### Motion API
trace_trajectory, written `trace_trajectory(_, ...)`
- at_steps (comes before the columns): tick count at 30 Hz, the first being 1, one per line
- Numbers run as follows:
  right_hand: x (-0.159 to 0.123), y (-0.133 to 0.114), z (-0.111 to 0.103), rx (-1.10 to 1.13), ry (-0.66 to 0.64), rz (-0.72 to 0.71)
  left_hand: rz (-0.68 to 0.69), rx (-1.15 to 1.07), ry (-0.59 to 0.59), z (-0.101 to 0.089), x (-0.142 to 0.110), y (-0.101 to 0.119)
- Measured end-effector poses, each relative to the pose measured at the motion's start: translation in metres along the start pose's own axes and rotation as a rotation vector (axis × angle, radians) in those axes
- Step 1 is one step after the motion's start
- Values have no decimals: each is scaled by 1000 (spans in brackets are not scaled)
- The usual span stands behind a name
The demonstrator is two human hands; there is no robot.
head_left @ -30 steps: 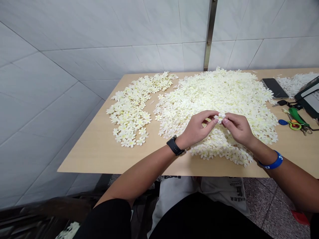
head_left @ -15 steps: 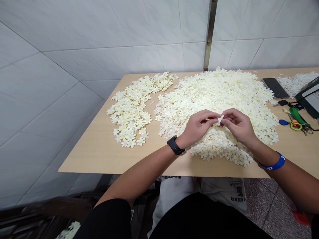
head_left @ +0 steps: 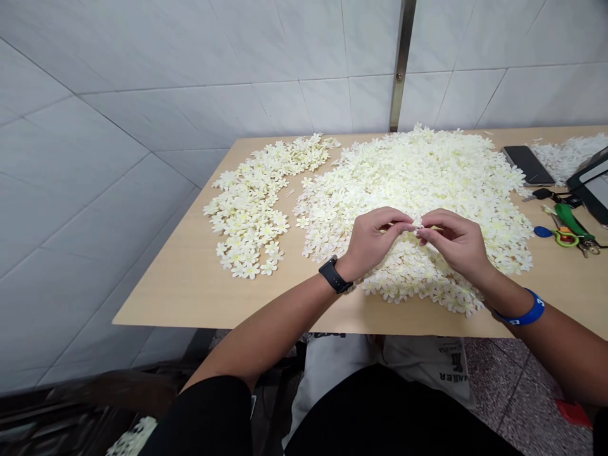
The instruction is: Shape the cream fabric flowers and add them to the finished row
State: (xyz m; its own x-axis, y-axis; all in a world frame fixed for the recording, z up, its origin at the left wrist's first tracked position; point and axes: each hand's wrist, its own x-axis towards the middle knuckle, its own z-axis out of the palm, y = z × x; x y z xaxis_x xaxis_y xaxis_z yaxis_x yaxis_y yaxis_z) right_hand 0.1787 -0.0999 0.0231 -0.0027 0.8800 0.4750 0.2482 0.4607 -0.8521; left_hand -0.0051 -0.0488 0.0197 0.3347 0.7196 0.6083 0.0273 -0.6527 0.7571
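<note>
Both hands meet above a large heap of pale cream artificial flowers on the table. My left hand pinches with thumb and forefinger at one side of a small white flower. From the other side my right hand grips the same flower, its fingers curled. Most of that flower is hidden behind the fingertips. To the left of the heap, a curved band of separate flowers lies with yellow centres showing.
At the right are a phone, a bunch of keys with a green holder, a pile of small white pieces and a dark box. A tiled wall borders the wooden table. More flowers lie low at left.
The fingertips have closed in on the flower, covering more of it than before. Both hands stay over the heap; the view has shifted slightly.
</note>
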Motion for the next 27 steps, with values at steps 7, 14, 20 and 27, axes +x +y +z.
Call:
trace_trajectory(7,2,0,-1,19,35,21,-18,56,5,-1,1,1)
trace_trajectory(14,2,3,-1,9,54,0,81,67,-32,-2,1,0)
trace_trajectory(20,2,6,-1,-6,60,-39,123,64,-11,1,1,-3)
trace_trajectory(27,3,2,-1,-1,59,-50,118,55,3,0,1,-3)
